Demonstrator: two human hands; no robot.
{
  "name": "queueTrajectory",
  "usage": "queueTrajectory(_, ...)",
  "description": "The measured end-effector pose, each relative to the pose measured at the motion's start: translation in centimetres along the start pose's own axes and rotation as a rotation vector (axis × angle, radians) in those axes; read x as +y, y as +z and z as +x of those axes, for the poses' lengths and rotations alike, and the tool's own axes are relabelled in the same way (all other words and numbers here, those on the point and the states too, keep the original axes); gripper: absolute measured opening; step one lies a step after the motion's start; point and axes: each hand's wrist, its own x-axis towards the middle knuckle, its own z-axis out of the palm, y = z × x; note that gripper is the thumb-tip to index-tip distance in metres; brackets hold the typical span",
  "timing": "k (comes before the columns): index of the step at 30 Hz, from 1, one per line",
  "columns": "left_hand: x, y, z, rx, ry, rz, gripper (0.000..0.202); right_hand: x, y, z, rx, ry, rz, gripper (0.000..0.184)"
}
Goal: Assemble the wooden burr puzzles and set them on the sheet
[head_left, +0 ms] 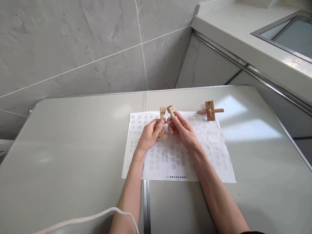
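Note:
Both hands are close together above a printed instruction sheet [180, 167]. My left hand [149, 135] is closed around notched wooden puzzle pieces [162, 110]; one end stands up above the fingers and another block end sticks out below the thumb. My right hand [184, 130] pinches a second notched wooden puzzle piece [170, 110], tilted, with a dark mark on its face. The two hands' pieces are side by side, and the fingers hide their lower parts. On the sheet's far right edge sits a cross-shaped wooden puzzle assembly [210, 111] with a dark mark on top.
The pale folding table [73, 156] has a metal seam down its middle. A white cable [92, 216] runs across the near left, by my left forearm. Behind stands a grey tiled wall [97, 39]; at right is a white counter [226, 29] with an inset sink [292, 32].

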Motion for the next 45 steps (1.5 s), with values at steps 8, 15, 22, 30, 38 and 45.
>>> queueTrajectory(8, -0.2, -0.2, 0.1, 0.02, 0.013, 0.068, 0.043, 0.6, -0.8, 0.2, 0.098, -0.067, -0.134, 0.036)
queueTrajectory(15, 0.0, 0.0, -0.1, -0.019, 0.031, 0.144, 0.041, 0.4, -0.7, 0.1, 0.078, -0.055, -0.184, 0.035)
queueTrajectory(22, -0.2, -0.2, -0.1, -0.053, 0.058, 0.185, 0.04, 0.1, -0.6, 0.0, 0.071, -0.042, -0.182, 0.038)
queueTrajectory(30, -0.1, -0.2, -0.1, -0.092, 0.074, 0.173, 0.039, 0.0, -0.4, -0.1, 0.115, -0.064, -0.245, 0.04)
queueTrajectory(38, 0.2, -0.3, -0.2, -0.094, 0.065, 0.166, 0.042, 0.1, 0.1, -0.3, 0.17, -0.114, -0.326, 0.04)
queueTrajectory(45, 0.3, -0.5, -0.3, -0.123, 0.048, 0.156, 0.043, 0.2, -0.2, -0.2, 0.163, -0.071, -0.298, 0.037)
